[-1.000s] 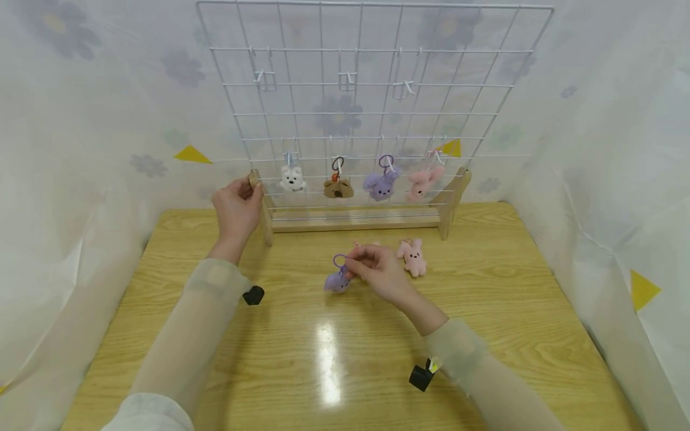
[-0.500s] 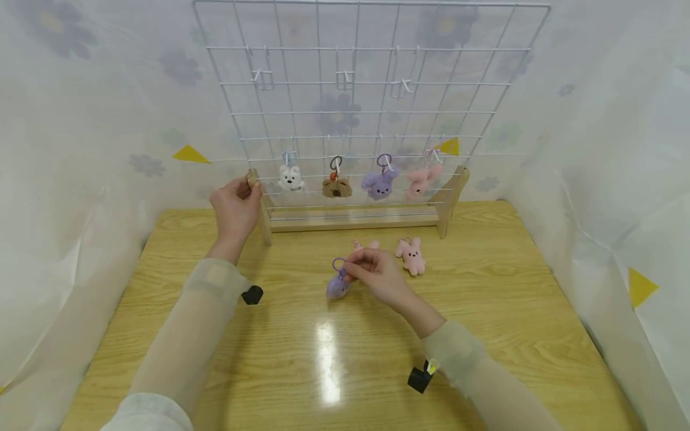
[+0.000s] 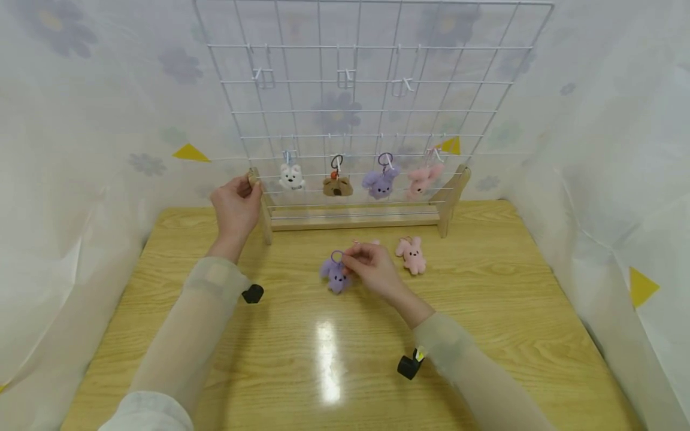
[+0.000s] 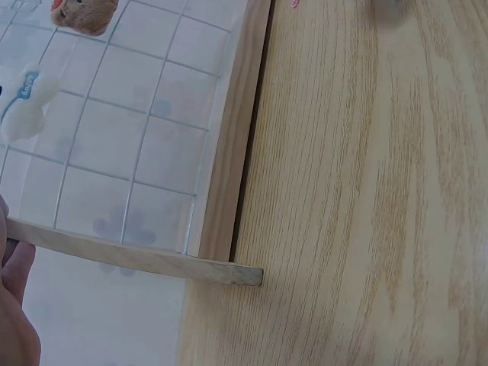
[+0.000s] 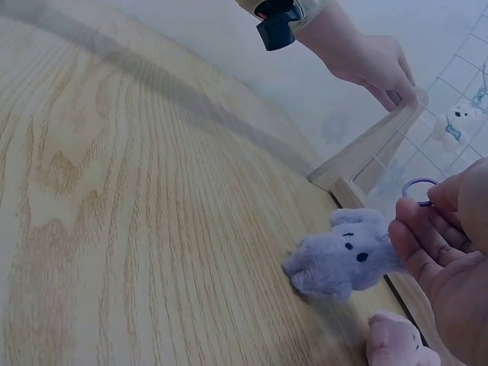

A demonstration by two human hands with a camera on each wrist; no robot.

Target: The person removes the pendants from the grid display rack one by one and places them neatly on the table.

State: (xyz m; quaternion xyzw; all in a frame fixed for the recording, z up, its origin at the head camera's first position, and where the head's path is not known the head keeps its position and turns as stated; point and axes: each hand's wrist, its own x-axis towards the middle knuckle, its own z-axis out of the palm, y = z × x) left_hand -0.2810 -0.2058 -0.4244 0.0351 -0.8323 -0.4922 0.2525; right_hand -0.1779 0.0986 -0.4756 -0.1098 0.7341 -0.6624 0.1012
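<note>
My right hand [image 3: 374, 272] pinches a purple plush bunny keychain [image 3: 338, 280] near its purple ring [image 5: 415, 181], in front of the rack. The bunny hangs low over the table, its face showing; the right wrist view shows its soft body [image 5: 335, 259] close to the tabletop. My left hand [image 3: 237, 206] grips the top of the left wooden leg [image 3: 265, 221] of the white wire grid rack [image 3: 366, 111]. On the rack's lower hooks hang a white bear [image 3: 291, 178], a brown animal [image 3: 338, 187], a purple bunny [image 3: 380, 185] and a pink bunny [image 3: 423, 182] keychain.
A pink bunny keychain [image 3: 414, 257] lies on the wooden table [image 3: 280, 335] right of my right hand. Another pink plush [image 5: 390, 345] lies partly hidden behind that hand. Bare white hooks [image 3: 347, 76] sit on the upper grid. White sheeting [image 3: 609, 149] surrounds the table.
The held purple bunny has turned, so its face and ears now show toward the head camera. My right hand has risen slightly. The left hand stays on the rack's leg.
</note>
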